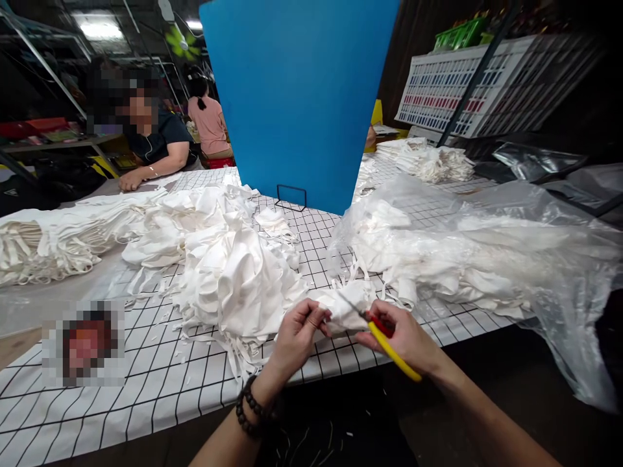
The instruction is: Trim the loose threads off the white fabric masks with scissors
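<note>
Pretty sure we're looking at a garment or sewing workshop here, some kind of small factory floor. White fabric pieces are piling up all over the long table, which is wearing a black-grid white cover, and more are sitting in a clear plastic bag and in stacks further back. Two other people are sitting at the far side. A rack of coloured thread or sample cards is leaning against the wall, a blue divider board is standing mid-table, and strip lights are glowing overhead.
</note>
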Action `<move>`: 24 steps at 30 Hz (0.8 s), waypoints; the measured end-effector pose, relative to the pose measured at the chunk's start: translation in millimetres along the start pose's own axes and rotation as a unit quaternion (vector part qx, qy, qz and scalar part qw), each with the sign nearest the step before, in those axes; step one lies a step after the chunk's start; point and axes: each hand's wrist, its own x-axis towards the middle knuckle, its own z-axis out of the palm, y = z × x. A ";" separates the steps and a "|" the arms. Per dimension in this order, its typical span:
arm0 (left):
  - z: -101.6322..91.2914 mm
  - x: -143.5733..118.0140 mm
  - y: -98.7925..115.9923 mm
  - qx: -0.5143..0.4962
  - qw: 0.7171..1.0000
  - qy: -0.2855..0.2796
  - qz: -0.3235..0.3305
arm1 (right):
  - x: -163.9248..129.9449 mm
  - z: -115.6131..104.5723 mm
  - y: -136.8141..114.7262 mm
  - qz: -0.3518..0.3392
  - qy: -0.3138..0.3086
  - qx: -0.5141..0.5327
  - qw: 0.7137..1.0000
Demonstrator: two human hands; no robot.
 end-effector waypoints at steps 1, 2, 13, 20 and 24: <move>-8.2 9.5 11.1 0.013 0.999 0.021 0.024 | 3.6 -6.6 6.8 0.018 0.019 0.050 0.998; -18.4 21.0 26.0 0.030 0.997 0.047 0.060 | 8.0 -14.3 13.9 0.037 0.047 0.088 0.994; -137.6 157.5 196.3 0.579 0.774 0.222 0.129 | 67.4 -34.1 46.7 0.162 0.224 -0.061 0.959; -64.4 98.8 106.6 0.550 0.823 0.013 0.138 | 123.0 3.5 40.8 0.175 0.307 -0.041 0.935; -10.2 70.4 46.6 0.306 0.941 -0.137 0.043 | 119.0 -1.6 42.5 0.150 0.316 0.058 0.935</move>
